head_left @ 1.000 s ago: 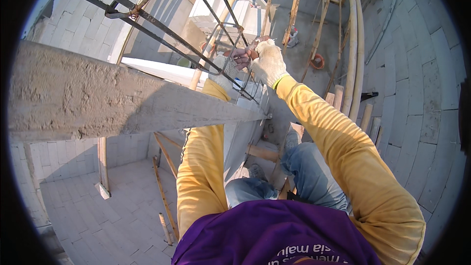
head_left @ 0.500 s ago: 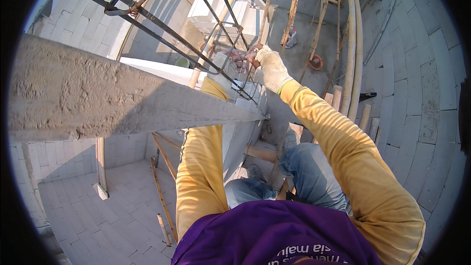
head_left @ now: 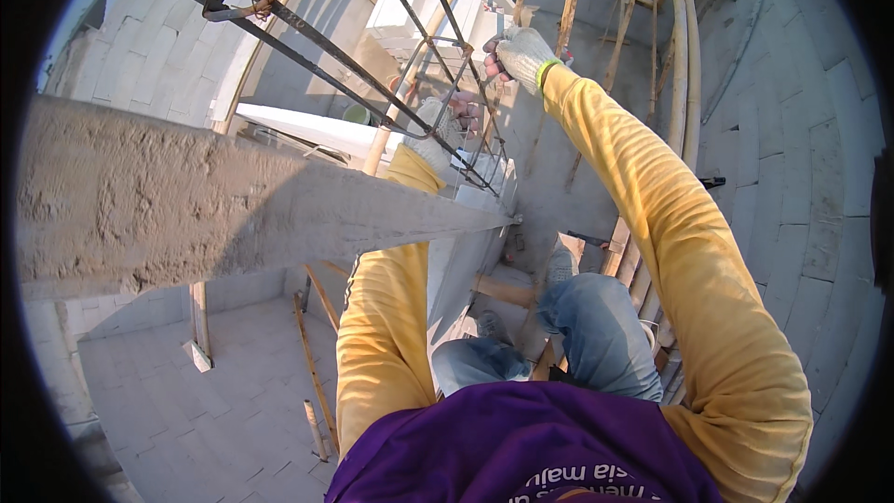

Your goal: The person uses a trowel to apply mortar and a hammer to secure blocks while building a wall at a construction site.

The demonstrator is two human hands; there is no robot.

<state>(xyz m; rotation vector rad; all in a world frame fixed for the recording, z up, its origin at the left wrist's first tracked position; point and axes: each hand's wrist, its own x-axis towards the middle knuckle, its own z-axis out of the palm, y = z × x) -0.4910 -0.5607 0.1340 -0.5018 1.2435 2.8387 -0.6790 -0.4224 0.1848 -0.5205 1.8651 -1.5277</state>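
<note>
A cage of dark steel reinforcing bars [head_left: 291,30] slants across the upper left, with bent stirrups around it. My left hand [head_left: 434,129], in a whitish knit glove with bare fingertips, reaches in among the bars. Its fingers are bent beside a stirrup, and bars partly hide it. To the right and farther away, my right hand [head_left: 526,54] wears a similar glove. Raised just beside the cage, its fingers are curled; anything in them is too small to make out. Below the cage, a rough grey concrete beam [head_left: 168,191] crosses over my left forearm.
White blocks [head_left: 399,11] are stacked beyond the cage, near a pale green bucket [head_left: 357,114]. Long bamboo poles [head_left: 692,65] stand at the right by a grey block wall [head_left: 778,168]. My feet are on narrow timber high above a lower floor [head_left: 223,391].
My right hand has moved up and away from my left hand, which stays among the bars. The view has shifted slightly.
</note>
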